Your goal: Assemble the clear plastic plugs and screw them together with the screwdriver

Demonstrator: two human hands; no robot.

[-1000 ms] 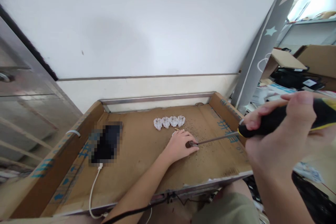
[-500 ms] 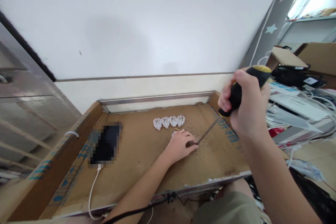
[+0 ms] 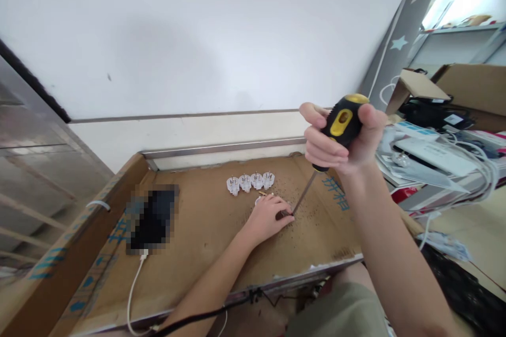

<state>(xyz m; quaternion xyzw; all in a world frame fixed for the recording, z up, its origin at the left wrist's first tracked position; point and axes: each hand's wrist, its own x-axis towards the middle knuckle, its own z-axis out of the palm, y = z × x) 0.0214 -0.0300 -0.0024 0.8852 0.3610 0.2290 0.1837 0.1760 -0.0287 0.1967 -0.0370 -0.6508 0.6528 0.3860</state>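
My right hand grips the black and yellow handle of a screwdriver, thumb on one side and fingers on the other. Its metal shaft slants down and left to the fingertips of my left hand. That hand rests low on the cardboard, thumb and forefinger pinched around the tip; whatever they hold is hidden. A bit of a white piece shows by its knuckles, along with a small brass-coloured piece. Just behind stands a row of several clear plugs, metal pins up.
Dark specks are scattered on the cardboard sheet around my left hand. A blurred dark phone-like device lies left with a white cable. Raised cardboard sides edge the surface. Boxes and cables crowd the right.
My right hand has turned about the screwdriver handle, so its yellow patch now faces me and the handle stands more upright. My left hand stays at the tip. The whole view has shifted slightly.
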